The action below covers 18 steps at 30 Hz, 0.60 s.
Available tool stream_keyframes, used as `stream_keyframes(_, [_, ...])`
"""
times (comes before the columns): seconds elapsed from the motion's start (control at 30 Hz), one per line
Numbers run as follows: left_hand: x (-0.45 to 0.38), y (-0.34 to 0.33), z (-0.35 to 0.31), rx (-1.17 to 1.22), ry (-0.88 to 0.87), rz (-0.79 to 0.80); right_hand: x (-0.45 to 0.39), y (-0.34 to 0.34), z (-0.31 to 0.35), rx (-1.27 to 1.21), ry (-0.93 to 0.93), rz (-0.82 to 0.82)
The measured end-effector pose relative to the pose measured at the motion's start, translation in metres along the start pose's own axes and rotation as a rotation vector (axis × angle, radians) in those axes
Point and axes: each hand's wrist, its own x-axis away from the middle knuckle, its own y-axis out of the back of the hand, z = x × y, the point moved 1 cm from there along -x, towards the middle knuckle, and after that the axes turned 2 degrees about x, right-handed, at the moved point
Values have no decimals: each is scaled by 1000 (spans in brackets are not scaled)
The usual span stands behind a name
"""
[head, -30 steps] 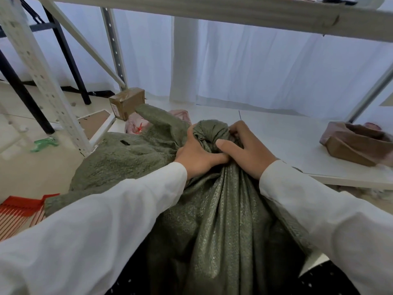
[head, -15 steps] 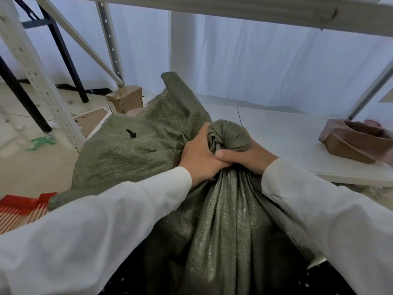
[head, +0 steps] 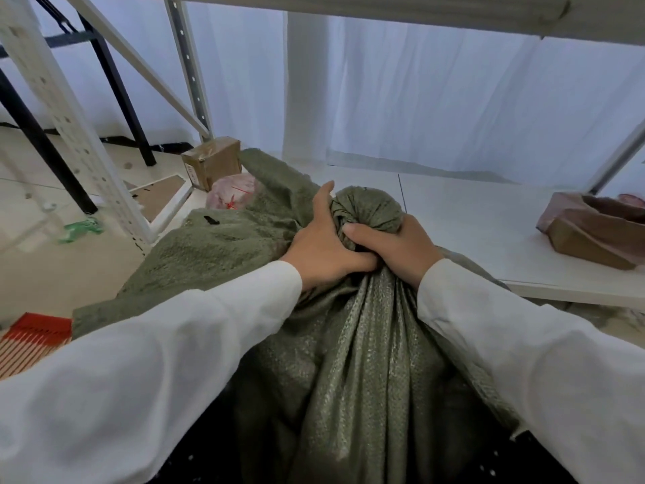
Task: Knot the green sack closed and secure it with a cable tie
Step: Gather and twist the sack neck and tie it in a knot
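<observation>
The green sack (head: 366, 361) fills the lower middle of the view, its woven cloth gathered upward into a tight neck. A rounded knot (head: 366, 209) of sack cloth bulges above the neck. My left hand (head: 324, 249) clasps the neck from the left, thumb up against the knot. From the right, my right hand (head: 398, 249) grips the neck just under the knot. The loose end of the sack (head: 223, 246) lies spread out to the left. A small black strip (head: 210, 220) lies on that loose end. No cable tie can be made out for certain.
A white perforated shelf post (head: 69, 124) and black legs stand at left. A cardboard box (head: 213, 162) and a pink bag (head: 234, 195) sit behind the sack. A red comb-like tool (head: 33, 338) lies at far left, and crumpled brown paper (head: 593, 228) on the low white board (head: 488, 221).
The knot has drawn tighter and rounder above both hands. The loose sack end rose half a second ago and has now dropped back down to the left.
</observation>
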Motion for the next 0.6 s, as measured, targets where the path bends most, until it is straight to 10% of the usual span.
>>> stream_keyframes(0.27, [-7,49,-15,-646,-16,286,-2,5,-3,-207,-97,-97])
stream_keyframes(0.6, [1,18,-17,-797,30,114,-13,0,-5,-223,-154,-212])
